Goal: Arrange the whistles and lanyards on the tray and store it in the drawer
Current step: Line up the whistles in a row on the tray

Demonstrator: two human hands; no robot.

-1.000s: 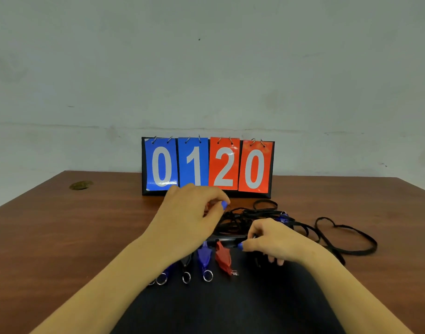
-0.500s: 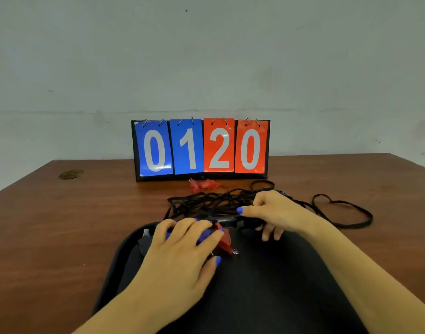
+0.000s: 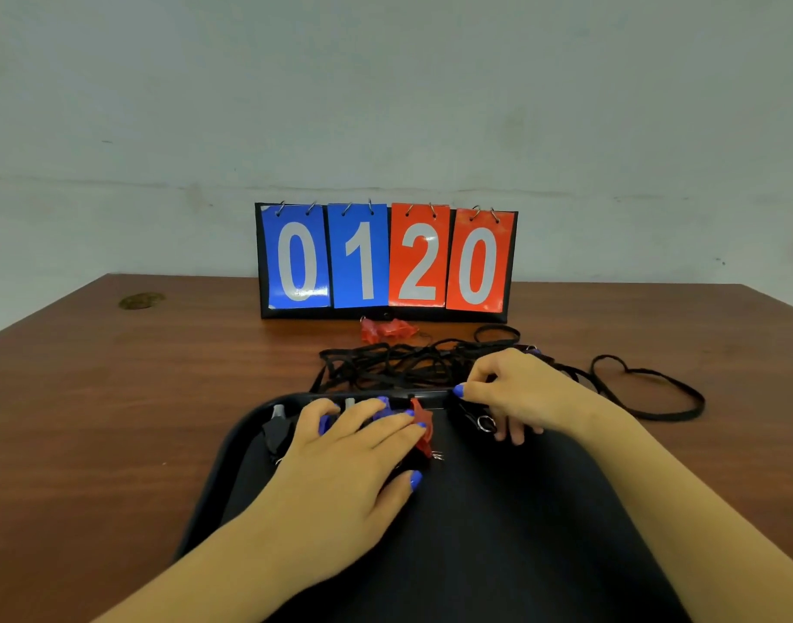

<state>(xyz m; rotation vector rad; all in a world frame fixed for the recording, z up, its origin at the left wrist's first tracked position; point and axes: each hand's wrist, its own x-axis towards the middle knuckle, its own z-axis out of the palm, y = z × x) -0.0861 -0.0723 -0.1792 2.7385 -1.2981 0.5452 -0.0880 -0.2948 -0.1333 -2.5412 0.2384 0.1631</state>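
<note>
A black tray [image 3: 232, 447] lies in front of me on the wooden table. My left hand [image 3: 354, 456] rests flat, fingers apart, over a row of whistles at its far end: a black whistle [image 3: 275, 431] shows on the left, a blue whistle [image 3: 381, 413] under the fingers, a red whistle [image 3: 423, 424] at the fingertips. My right hand [image 3: 520, 393] sits at the tray's far rim, pinching a dark whistle with a key ring [image 3: 486, 422]. A tangle of black lanyards [image 3: 385, 366] lies just beyond the tray. Red whistles [image 3: 387, 329] lie behind it.
A flip scoreboard [image 3: 385, 258] reading 0120 stands at the back of the table against the wall. One lanyard loop [image 3: 646, 388] trails to the right. A small round mark [image 3: 140, 301] sits at the far left of the table [image 3: 116, 397].
My left hand came down from the lanyard heap onto the row of whistles in the tray. My right hand stayed at the tray's far rim.
</note>
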